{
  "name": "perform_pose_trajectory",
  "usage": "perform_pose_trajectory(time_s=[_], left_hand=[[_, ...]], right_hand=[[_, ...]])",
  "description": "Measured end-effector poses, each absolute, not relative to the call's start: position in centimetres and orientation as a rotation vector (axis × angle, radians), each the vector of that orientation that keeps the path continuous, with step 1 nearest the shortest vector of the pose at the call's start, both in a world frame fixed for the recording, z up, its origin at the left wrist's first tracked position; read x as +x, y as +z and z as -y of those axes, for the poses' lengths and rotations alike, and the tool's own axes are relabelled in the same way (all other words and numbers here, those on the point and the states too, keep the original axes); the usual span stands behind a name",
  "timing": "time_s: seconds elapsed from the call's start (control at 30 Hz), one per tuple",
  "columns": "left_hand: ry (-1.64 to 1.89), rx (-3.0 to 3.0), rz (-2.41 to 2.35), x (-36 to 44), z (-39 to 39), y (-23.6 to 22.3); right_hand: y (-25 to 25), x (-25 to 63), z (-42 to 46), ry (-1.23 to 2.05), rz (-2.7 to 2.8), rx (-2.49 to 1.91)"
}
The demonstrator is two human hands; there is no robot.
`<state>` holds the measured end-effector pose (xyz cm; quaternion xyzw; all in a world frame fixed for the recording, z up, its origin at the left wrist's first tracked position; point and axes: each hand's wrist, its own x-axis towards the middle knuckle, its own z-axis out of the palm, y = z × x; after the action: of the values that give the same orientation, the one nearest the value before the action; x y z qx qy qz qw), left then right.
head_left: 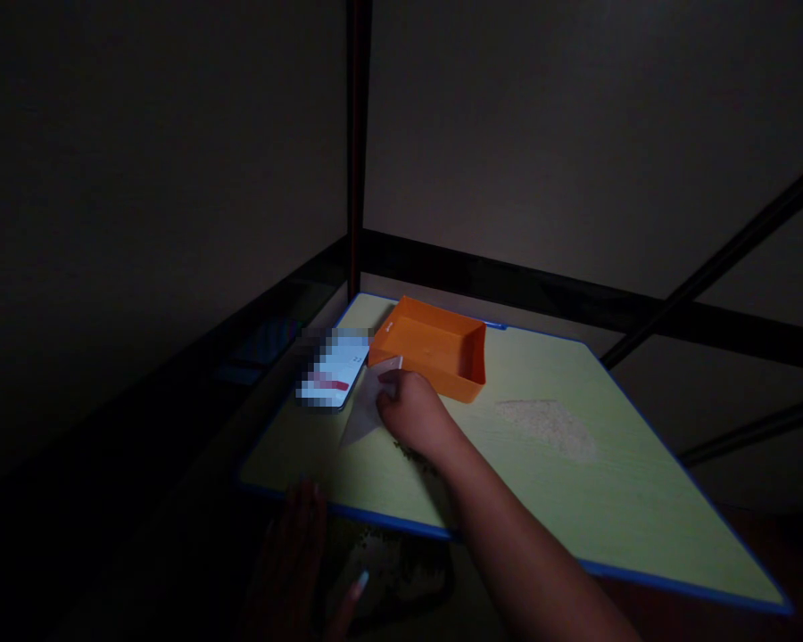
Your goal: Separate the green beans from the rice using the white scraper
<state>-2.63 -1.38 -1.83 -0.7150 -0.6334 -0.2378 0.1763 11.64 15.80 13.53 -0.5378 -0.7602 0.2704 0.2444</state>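
One right hand (411, 410), fingers curled in and thumb pressed toward them, pinches the edge of a pale triangular sheet (363, 417) over the table's left half. From where I stand, its point slants down toward the near left. Just below that wrist lie some small dark bits (409, 453). Right behind the knuckles sits an open orange box (434, 349), and at its left side a phone (338, 370) lies with its screen lit, partly blurred. The left hand (294, 539) is at the near edge in shadow, fingers stretched out straight; whether it grips anything I can't tell. Farther right, a thin patch of pale grains (549, 426) spreads over the green, blue-edged table (642, 499). Beyond the tabletop, dim pale walls (509, 134) meet at a dark corner post (358, 134).
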Motion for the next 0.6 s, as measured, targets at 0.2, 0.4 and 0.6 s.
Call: perform_pose_trajectory(time_s=[0.2, 0.4, 0.6], left_hand=[[-0.686, -1.995, 1.743, -2.6, 1.2, -2.2], [-0.682, -1.993, 1.735, -2.7, 1.2, -2.0], [-0.711, -1.996, 1.807, -2.4, 1.2, -2.0]], right_hand=[[13.3, 13.0, -15.0, 0.744, 2.019, -1.494], [14.9, 17.3, -13.6, 0.791, 1.914, -1.407], [16.9, 23.5, -17.5, 0.722, 1.364, -1.143]])
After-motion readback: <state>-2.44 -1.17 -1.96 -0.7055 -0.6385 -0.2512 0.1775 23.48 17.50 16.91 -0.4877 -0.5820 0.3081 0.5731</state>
